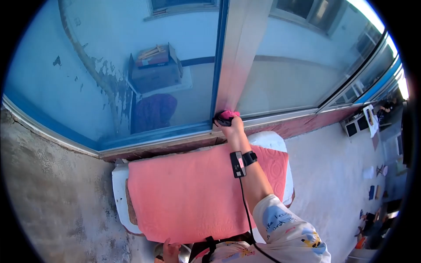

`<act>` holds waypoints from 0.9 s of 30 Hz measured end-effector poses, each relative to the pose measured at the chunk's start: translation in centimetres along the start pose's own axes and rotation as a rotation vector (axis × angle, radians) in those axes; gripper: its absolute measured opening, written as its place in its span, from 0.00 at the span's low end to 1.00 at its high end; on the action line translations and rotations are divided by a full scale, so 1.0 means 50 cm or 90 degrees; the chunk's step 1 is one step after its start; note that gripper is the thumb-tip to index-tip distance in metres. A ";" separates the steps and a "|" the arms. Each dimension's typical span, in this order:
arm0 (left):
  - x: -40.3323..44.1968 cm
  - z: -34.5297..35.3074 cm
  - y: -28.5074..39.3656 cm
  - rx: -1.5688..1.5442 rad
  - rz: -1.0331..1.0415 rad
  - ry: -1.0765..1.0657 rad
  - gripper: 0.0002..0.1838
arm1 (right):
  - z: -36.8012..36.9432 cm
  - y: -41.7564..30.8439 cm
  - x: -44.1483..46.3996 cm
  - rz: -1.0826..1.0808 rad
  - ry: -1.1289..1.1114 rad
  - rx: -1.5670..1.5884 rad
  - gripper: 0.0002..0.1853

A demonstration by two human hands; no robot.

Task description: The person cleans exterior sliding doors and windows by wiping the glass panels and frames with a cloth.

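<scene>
right hand (234, 125): closed in a bunched grip round the cloth, arm stretched forward across the table.
cloth (230, 114): bright pink with a dark part, crumpled, in the right hand; it lies against the foot of the metal post.
metal post (237, 57): pale, broad, standing between the blue-framed window (175, 96) and the sliding window (285, 83).
left hand (171, 250): low at the bottom edge of the view, fingers partly spread, by the near edge of the pink cover; whether it grips anything, cannot tell.
metal bowl (184, 254): shiny, beside the left hand, mostly cut off by the view (contents not readable).
table (119, 182): white, rounded corners, set close to the wall under the windows.
pink cover (188, 193): spread over most of the table, embossed pattern at its right end.
wrist device (237, 164): small black box with a strap on the right forearm, dark cable running down.
sleeve (280, 219): white, printed with lettering and coloured figures.
cardboard box (155, 76): seen through the blue-framed window, flaps raised, sticks on top; purple item (155, 111) just below it.
</scene>
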State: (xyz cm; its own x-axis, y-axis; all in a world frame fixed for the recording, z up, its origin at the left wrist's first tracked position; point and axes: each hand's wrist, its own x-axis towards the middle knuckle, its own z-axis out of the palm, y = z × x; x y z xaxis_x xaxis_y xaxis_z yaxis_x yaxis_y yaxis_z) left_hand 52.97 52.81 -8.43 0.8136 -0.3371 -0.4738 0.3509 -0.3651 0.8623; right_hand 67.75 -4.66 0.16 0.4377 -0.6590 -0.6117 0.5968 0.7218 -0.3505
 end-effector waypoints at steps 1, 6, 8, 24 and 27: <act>-0.004 0.004 0.024 -0.016 -0.006 -0.001 0.29 | 0.040 -0.021 -0.044 -0.018 -0.029 0.012 0.19; 0.014 0.009 0.023 -0.016 0.062 -0.039 0.29 | 0.213 -0.143 -0.282 -0.069 -0.310 -0.021 0.22; 0.019 0.028 0.026 -0.061 0.070 -0.030 0.29 | 0.288 -0.180 -0.374 -0.100 -0.394 -0.037 0.22; -0.013 0.008 0.106 -0.019 -0.004 0.010 0.27 | 0.342 -0.182 -0.239 -1.630 -0.315 -0.785 0.27; -0.018 0.010 0.090 -0.035 0.007 0.023 0.27 | 0.197 -0.125 -0.137 -1.556 -0.329 -0.905 0.26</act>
State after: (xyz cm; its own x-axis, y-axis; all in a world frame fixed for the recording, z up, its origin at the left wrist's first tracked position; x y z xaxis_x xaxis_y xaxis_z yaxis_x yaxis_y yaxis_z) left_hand 53.58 51.04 -4.24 0.8328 -0.3094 -0.4591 0.3668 -0.3127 0.8762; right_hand 67.66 -6.75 13.53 0.3456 0.0975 0.9333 -0.2491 -0.9494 0.1914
